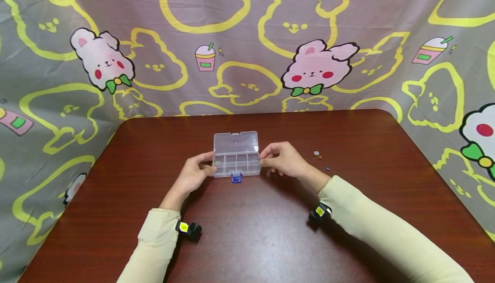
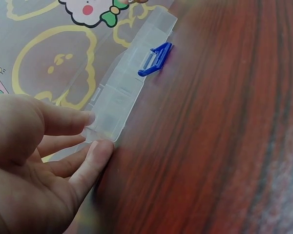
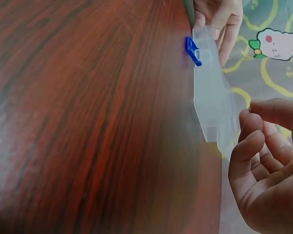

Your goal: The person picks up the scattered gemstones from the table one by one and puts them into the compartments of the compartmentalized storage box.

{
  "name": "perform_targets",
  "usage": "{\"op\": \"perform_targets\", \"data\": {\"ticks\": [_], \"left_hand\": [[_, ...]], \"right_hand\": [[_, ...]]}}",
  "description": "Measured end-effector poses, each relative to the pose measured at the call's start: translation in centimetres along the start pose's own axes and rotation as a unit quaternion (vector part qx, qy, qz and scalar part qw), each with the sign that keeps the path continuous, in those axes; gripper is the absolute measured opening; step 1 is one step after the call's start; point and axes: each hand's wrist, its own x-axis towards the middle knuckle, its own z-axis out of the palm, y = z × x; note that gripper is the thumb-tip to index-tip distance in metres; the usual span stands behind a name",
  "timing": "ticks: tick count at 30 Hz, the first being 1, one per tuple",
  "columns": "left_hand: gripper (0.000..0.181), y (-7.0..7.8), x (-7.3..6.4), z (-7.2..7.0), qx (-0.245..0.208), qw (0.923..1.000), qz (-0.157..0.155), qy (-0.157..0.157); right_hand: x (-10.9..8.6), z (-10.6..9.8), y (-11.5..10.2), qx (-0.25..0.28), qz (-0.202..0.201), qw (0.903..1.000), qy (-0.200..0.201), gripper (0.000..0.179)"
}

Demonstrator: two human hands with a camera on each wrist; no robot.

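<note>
A clear plastic compartment box (image 1: 236, 169) stands on the table with its lid raised at the back and a blue latch (image 1: 236, 178) hanging at the front. My left hand (image 1: 193, 173) holds its left end, thumb at the front corner and fingers along the side. A small yellowish-green spot shows in the box's left compartments. Beside the right end, my right hand (image 1: 284, 160) brings thumb and index fingertips together, pinching a tiny bead-like piece (image 3: 249, 110) mostly hidden between them. In the right wrist view, these fingertips are level with the raised lid (image 3: 228, 127).
Right of my right hand, several small pieces lie on the brown table (image 1: 247, 240): a whitish one (image 1: 316, 153), an orange-brown one (image 1: 319, 157) and a blue one (image 1: 328, 169). A patterned cloth (image 1: 247, 89) hangs behind the table and along both sides.
</note>
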Motion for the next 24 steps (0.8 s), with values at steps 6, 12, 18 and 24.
{"op": "perform_targets", "data": {"ticks": [6, 12, 18, 24], "left_hand": [[0.052, 0.0, 0.0, 0.0, -0.005, 1.0, -0.002, 0.0], [0.052, 0.0, 0.0, 0.0, -0.002, 1.0, 0.002, 0.0], [0.052, 0.3, -0.1, 0.1, -0.006, 1.0, 0.0, 0.001], [0.052, 0.5, -0.2, 0.0, -0.008, 1.0, 0.001, -0.001]], "right_hand": [[0.8, 0.7, -0.4, -0.005, 0.0, 1.0, 0.001, 0.005], [1.8, 1.8, -1.2, -0.006, -0.009, 0.9999, -0.008, 0.005], [2.6, 2.9, -1.9, -0.003, -0.005, 0.9999, -0.009, 0.006], [3.5, 3.9, -2.3, -0.009, -0.004, 1.0, -0.002, 0.008]]}}
